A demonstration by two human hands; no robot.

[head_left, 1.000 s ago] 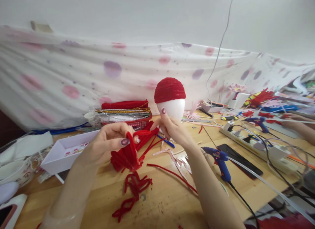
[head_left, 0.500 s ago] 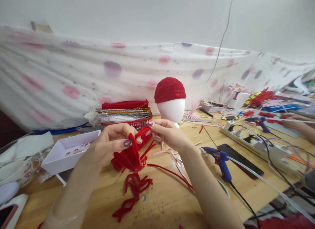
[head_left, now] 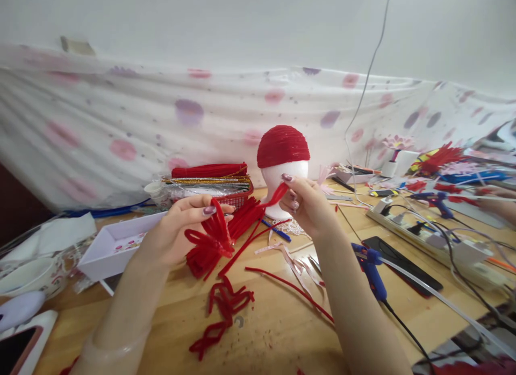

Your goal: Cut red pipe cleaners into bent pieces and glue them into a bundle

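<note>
My left hand (head_left: 171, 230) pinches a cluster of red pipe-cleaner loops (head_left: 215, 235) between thumb and fingers. A red pipe cleaner (head_left: 277, 196) is gripped near its end by my right hand (head_left: 308, 205), its fingers closed; it stretches left toward the cluster, and whether it joins it I cannot tell. Behind the hands stands a white foam head (head_left: 278, 176) wearing a red wrapped cap (head_left: 283, 146). A bundle of red pipe cleaners (head_left: 246, 220) lies between the hands. Bent red pieces (head_left: 228, 302) and a single straight strand (head_left: 290, 290) rest on the wooden table (head_left: 278, 337).
At left are a white box (head_left: 102, 251) with small gems and a patterned bowl (head_left: 30, 278). A red basket (head_left: 242, 198) holds craft stems. To the right lie a blue glue gun (head_left: 371, 273), a black phone (head_left: 403, 264) and a power strip (head_left: 427, 246). Another person's hand (head_left: 494, 200) appears far right.
My right hand has moved away from the left, rightward and up, drawing the red pipe cleaner out between them. The left hand keeps its hold on the loops. The view has shifted slightly.
</note>
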